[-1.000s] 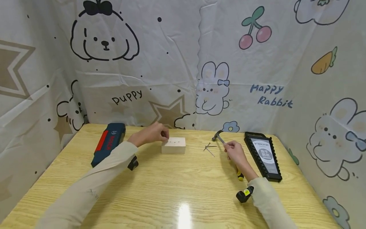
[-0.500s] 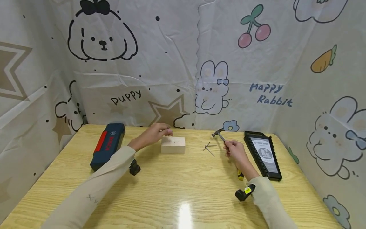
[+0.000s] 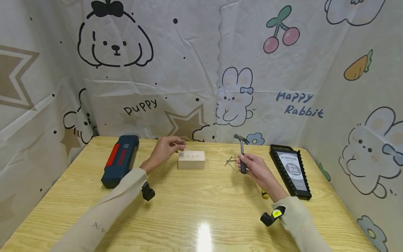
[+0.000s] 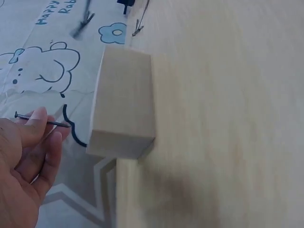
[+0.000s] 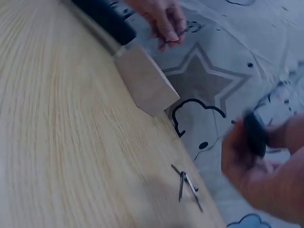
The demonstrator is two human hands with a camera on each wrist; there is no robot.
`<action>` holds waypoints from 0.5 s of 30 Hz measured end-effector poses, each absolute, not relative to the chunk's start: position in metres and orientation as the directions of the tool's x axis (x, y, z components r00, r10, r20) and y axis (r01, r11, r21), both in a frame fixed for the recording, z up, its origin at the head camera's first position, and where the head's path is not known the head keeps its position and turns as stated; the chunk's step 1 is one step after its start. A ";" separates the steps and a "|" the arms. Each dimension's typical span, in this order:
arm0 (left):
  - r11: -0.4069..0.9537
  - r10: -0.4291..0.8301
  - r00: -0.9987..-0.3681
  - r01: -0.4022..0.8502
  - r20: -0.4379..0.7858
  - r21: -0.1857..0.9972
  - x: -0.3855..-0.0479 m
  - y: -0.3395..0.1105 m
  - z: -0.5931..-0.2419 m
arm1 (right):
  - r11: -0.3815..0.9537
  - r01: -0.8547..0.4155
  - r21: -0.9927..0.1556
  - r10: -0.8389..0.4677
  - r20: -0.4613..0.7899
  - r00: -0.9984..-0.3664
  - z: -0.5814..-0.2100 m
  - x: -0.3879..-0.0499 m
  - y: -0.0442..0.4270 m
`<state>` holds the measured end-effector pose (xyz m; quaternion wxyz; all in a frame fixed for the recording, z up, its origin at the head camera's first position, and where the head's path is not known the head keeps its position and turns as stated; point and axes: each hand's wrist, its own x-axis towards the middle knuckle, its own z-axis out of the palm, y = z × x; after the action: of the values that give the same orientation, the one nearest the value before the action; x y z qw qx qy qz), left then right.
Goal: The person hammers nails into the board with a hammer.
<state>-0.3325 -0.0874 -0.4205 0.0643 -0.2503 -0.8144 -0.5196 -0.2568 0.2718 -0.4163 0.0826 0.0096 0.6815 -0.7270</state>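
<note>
A nail [image 4: 58, 124] is pinched between the thumb and fingers of my left hand [image 3: 166, 149], just above the left end of a pale wooden block [image 3: 191, 162]. The block lies flat on the table, with a row of small dark spots along its top; whether they are holes or nail heads I cannot tell. My right hand [image 3: 255, 168] grips a claw hammer [image 3: 242, 148] by its dark handle, head up, to the right of the block. Several loose nails [image 5: 186, 186] lie crossed on the table between the block and my right hand.
A dark blue and red Bosch case [image 3: 118, 164] lies at the left beside my forearm. On the right is a black rack [image 3: 291, 169] with a printed label. A yellow-black tool end [image 3: 265, 194] shows under my right forearm. Printed cloth walls [image 3: 189, 70] enclose the table.
My right hand has moved slightly left and swung the hammer from a slant to nearly upright. My left hand has turned and shifted a little near the block's left end.
</note>
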 end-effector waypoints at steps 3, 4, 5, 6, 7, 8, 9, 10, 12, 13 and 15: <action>0.312 0.333 -0.871 0.463 0.361 0.830 -0.331 -0.086 -0.425 | 0.263 0.010 -0.965 0.050 0.003 -0.999 -0.417 -0.257 0.262; 0.311 0.331 -0.873 0.461 0.360 0.831 -0.331 -0.085 -0.427 | 0.355 -0.024 -0.935 0.087 0.059 -0.994 -0.417 -0.257 0.261; 0.310 0.327 -0.876 0.455 0.355 0.835 -0.331 -0.085 -0.428 | 0.442 -0.052 -0.895 0.114 0.114 -0.987 -0.416 -0.258 0.260; 0.307 0.322 -0.878 0.451 0.354 0.838 -0.330 -0.085 -0.429 | 0.515 -0.071 -0.854 0.130 0.159 -0.979 -0.417 -0.259 0.259; 0.310 0.314 -0.882 0.445 0.351 0.840 -0.329 -0.085 -0.430 | 0.569 -0.084 -0.818 0.134 0.193 -0.972 -0.417 -0.260 0.258; 0.306 0.304 -0.888 0.434 0.344 0.848 -0.329 -0.085 -0.431 | 0.594 -0.087 -0.799 0.130 0.203 -0.971 -0.417 -0.260 0.257; 0.307 0.296 -0.892 0.426 0.341 0.851 -0.328 -0.085 -0.432 | 0.605 -0.088 -0.791 0.121 0.201 -0.972 -0.417 -0.260 0.256; 0.310 0.290 -0.895 0.424 0.340 0.851 -0.327 -0.085 -0.433 | 0.611 -0.086 -0.787 0.112 0.193 -0.975 -0.418 -0.260 0.255; 0.313 0.279 -0.899 0.418 0.338 0.853 -0.326 -0.084 -0.435 | 0.617 -0.078 -0.783 0.095 0.173 -0.980 -0.420 -0.260 0.253; 0.323 0.275 -0.900 0.418 0.339 0.849 -0.325 -0.084 -0.436 | 0.618 -0.073 -0.783 0.087 0.161 -0.983 -0.422 -0.259 0.252; 0.345 0.269 -0.896 0.432 0.353 0.834 -0.323 -0.083 -0.437 | 0.618 -0.071 -0.783 0.070 0.146 -0.987 -0.425 -0.258 0.251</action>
<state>-0.3229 -0.0830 -0.4370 0.0768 -0.2146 -0.8163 -0.5307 -0.2581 0.2508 -0.4248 -0.0810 -0.0004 0.8959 -0.4369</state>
